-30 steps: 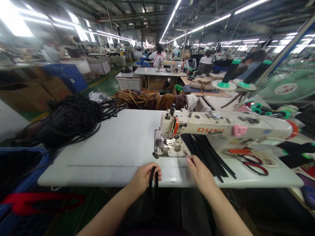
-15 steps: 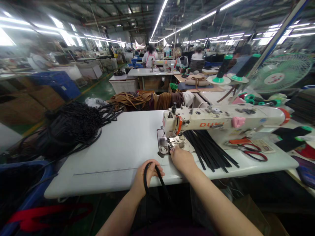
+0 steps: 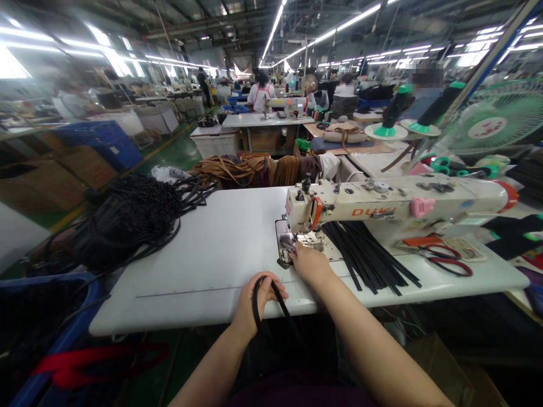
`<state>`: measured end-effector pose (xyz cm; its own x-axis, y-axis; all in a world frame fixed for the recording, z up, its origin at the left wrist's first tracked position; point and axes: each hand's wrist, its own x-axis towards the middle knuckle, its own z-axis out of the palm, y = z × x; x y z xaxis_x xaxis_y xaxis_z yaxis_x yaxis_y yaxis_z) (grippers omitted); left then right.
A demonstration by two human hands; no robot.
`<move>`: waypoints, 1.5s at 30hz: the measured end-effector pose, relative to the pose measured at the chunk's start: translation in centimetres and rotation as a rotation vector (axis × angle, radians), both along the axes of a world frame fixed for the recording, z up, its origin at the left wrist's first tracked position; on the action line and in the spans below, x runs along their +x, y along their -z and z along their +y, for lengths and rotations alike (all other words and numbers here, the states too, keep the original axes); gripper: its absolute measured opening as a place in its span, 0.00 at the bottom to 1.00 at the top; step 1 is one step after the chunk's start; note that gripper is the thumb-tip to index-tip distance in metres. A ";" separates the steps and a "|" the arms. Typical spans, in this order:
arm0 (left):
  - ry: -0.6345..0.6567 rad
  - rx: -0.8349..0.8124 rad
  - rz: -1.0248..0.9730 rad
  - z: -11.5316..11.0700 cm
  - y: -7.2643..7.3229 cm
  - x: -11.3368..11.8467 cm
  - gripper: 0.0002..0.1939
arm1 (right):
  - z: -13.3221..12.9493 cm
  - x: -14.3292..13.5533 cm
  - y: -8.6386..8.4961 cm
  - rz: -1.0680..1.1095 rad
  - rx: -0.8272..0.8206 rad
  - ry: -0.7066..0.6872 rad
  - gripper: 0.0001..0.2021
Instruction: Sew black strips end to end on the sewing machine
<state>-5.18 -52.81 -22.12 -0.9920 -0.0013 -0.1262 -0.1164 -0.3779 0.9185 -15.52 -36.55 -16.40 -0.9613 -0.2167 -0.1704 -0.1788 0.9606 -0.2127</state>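
My left hand (image 3: 251, 301) is closed on the black strap (image 3: 282, 305), best held untwisted where it hangs below. My right hand (image 3: 311, 264) reaches the needle plate (image 3: 313, 239); its grip I cannot tell.

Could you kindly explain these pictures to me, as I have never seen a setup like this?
There is no robot here: these are a person's bare hands, and every picture comes from one camera worn on that person's head, looking forward and down. The left hand holds a looped black strap at the table's near edge. The right hand has its fingers by the needle area of a sewing machine; whether they grip anything is unclear. On the white table, black strips fan out towards the near edge from behind the machine's head, with red-handled scissors to their right. A heap of black cords lies at the far left.
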 end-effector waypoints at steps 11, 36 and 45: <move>-0.170 0.004 0.004 -2.3 -2.6 0.0 0.20 | 4.5 5.8 -0.4 -0.049 -0.411 -0.362 0.11; -0.060 0.021 -0.134 -1.5 -4.6 -0.1 0.26 | 1.8 8.9 -0.3 -0.161 -0.763 -0.160 0.13; -0.012 0.027 -0.142 -1.5 -5.5 0.0 0.27 | 2.0 9.4 -0.3 -0.121 -0.676 -0.208 0.13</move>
<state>-5.18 -54.34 -16.67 -0.9642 -0.0080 -0.2651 -0.2393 -0.4046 0.8826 -6.17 -34.55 -16.05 -0.8714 -0.4892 -0.0370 -0.2816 0.5604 -0.7789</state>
